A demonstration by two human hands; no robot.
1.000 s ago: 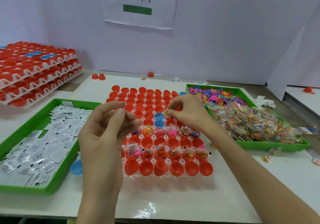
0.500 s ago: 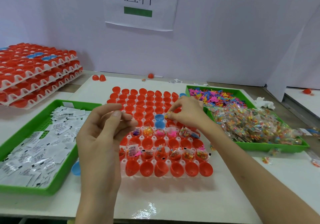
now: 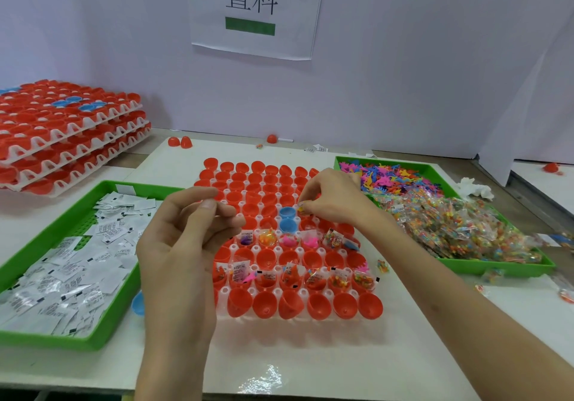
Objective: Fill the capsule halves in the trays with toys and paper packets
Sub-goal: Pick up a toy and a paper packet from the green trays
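A white tray [image 3: 222, 292] of red capsule halves [image 3: 316, 306] lies in front of me, with two blue halves [image 3: 288, 219] near its middle. Some halves in two near rows hold toys and paper packets [image 3: 239, 268]. My right hand [image 3: 334, 203] hovers over the tray's middle right and pinches a small colourful toy packet [image 3: 301, 207] at its fingertips, beside the blue halves. My left hand [image 3: 186, 239] is raised over the tray's left edge with its fingers loosely curled and thumb near the index finger. I see nothing in it.
A green tray [image 3: 102, 342] of white paper packets [image 3: 62, 264] sits at the left. Another green tray [image 3: 497, 269] at the right holds coloured figures [image 3: 388, 177] and bagged toys [image 3: 450, 226]. Stacked capsule trays [image 3: 62, 139] stand back left. A loose blue half [image 3: 138, 304] lies by the left tray.
My right hand has edged slightly left over the tray, still pinching the toy packet. My left hand has stayed raised in nearly the same place.
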